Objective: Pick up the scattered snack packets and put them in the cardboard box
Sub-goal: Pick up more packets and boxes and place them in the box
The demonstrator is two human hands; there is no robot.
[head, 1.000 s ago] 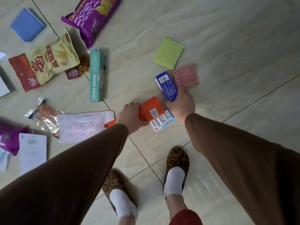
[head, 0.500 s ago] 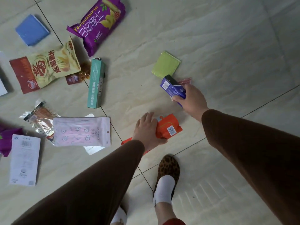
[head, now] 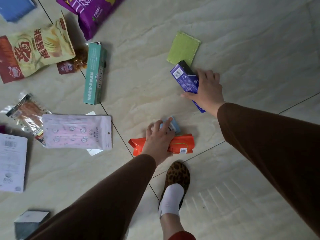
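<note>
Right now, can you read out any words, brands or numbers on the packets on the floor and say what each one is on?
"CRISPY": on the purple bag, reading sideways.
Large white characters on the purple bag: cut off by the frame.
Red characters on the yellow bag: visible but not readable with certainty.
White characters on the teal box: too blurred.
Barcodes on the blue box, orange packet and white sheet: digits too small.

floor (head: 242,40): pale marbled tiles, dark grout lines | slipper (head: 177,175): leopard print, white sock, on tile joint below centre | sleeves (head: 270,144): brown | grey block (head: 29,222): lower left on floor, blurred
</note>
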